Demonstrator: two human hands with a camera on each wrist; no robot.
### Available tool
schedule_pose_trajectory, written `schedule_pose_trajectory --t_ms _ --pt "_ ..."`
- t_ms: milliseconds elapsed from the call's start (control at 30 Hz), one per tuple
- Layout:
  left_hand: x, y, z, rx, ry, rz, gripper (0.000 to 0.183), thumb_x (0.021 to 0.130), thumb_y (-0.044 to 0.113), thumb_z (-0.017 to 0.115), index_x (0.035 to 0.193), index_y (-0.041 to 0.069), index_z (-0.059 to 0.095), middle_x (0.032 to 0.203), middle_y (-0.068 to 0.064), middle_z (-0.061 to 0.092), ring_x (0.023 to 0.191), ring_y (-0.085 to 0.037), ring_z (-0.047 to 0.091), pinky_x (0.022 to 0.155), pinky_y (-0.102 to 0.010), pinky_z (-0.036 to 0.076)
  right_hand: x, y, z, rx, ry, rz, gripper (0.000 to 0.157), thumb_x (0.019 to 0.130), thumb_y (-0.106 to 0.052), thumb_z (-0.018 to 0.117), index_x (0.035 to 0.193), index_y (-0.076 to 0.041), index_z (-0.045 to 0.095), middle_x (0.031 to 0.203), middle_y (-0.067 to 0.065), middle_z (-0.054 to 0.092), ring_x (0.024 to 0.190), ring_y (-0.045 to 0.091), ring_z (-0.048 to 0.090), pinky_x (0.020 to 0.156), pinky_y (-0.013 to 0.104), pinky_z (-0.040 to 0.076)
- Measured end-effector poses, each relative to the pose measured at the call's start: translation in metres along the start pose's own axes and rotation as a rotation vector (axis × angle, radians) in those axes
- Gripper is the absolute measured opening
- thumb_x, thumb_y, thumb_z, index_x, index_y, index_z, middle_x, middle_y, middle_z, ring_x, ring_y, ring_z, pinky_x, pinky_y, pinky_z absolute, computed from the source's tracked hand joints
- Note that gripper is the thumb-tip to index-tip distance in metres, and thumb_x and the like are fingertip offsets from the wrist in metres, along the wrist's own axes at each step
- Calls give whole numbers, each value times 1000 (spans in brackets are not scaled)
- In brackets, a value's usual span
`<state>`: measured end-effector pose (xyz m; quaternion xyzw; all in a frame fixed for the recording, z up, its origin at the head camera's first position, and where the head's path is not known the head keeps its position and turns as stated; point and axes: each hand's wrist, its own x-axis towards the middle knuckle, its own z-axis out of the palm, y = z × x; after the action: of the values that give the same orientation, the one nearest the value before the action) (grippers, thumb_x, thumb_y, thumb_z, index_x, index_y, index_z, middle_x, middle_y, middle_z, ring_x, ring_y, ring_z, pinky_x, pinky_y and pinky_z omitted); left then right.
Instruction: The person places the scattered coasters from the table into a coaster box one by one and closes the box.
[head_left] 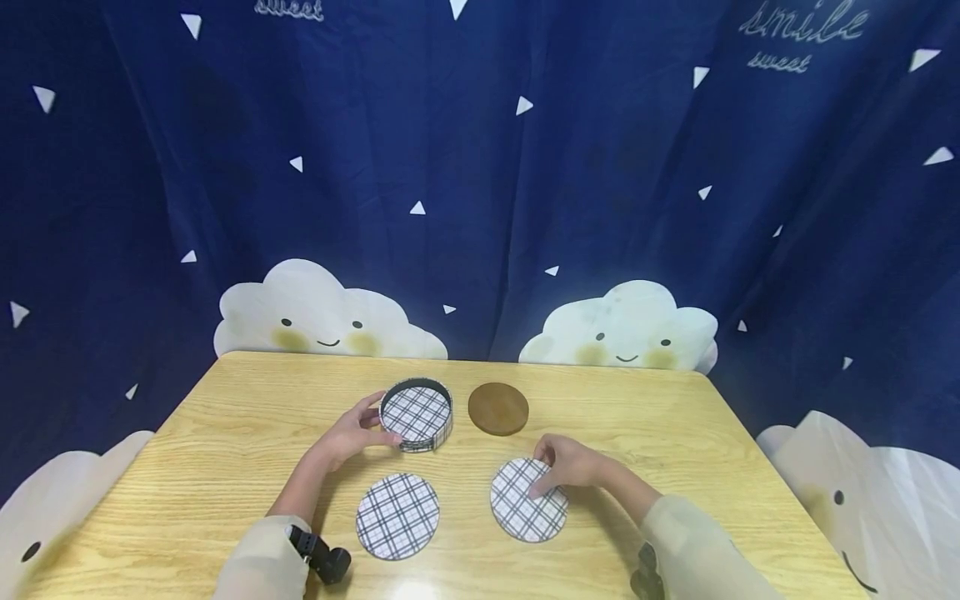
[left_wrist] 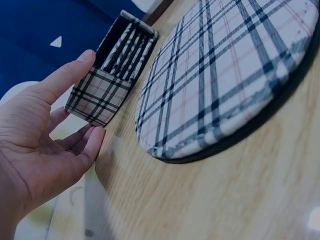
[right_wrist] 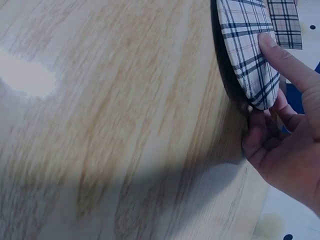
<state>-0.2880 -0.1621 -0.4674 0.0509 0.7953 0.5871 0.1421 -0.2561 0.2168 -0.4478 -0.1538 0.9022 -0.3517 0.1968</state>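
Note:
A round plaid coaster holder (head_left: pixel 444 433) with a dark inner wall stands toward the back of the table. My left hand (head_left: pixel 352 433) grips its left side, thumb at the front rim and fingers behind. Several plaid coasters (left_wrist: pixel 131 52) show stacked inside the holder in the left wrist view. Below it, a loose plaid coaster (head_left: pixel 397 517) lies on the table. My right hand (head_left: pixel 572 461) pinches another plaid coaster (right_wrist: pixel 245 50) by its edge, thumb on the top face and fingers curled beneath. In the right wrist view this coaster's dark underside edge is visible.
A brown round disc (head_left: pixel 498 409) lies right of the holder. The light wooden table (head_left: pixel 660 417) reaches back to a dark blue curtain (head_left: pixel 360 125) printed with clouds and triangles. Black wrist cameras (head_left: pixel 327 562) sit on both forearms.

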Motion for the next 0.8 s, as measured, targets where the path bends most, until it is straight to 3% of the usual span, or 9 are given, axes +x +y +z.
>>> schedule_pose_trajectory --t_ms 300,567,800 --pt "1 -1 -1 3 4 -1 102 72 21 81 150 13 16 144 -29 32 134 -44 32 107 -59 30 -2 1 -6 145 -18 45 48 65 -16 82 100 -3 51 85 4 51 82 18 48 70 27 43" --pt "1 -3 -1 -1 1 9 102 71 21 81 150 13 17 144 -30 32 134 -44 31 107 -59 30 -5 7 -6 242 -76 1 58 72 -15 78 124 -7 53 103 8 62 95 19 57 87 35 49" --pt "1 -3 -1 3 5 5 101 72 21 80 150 12 17 144 -29 33 134 -44 32 107 -58 32 -7 12 -7 323 -124 -35 54 76 -12 74 126 -6 54 95 10 63 83 18 61 76 30 53"
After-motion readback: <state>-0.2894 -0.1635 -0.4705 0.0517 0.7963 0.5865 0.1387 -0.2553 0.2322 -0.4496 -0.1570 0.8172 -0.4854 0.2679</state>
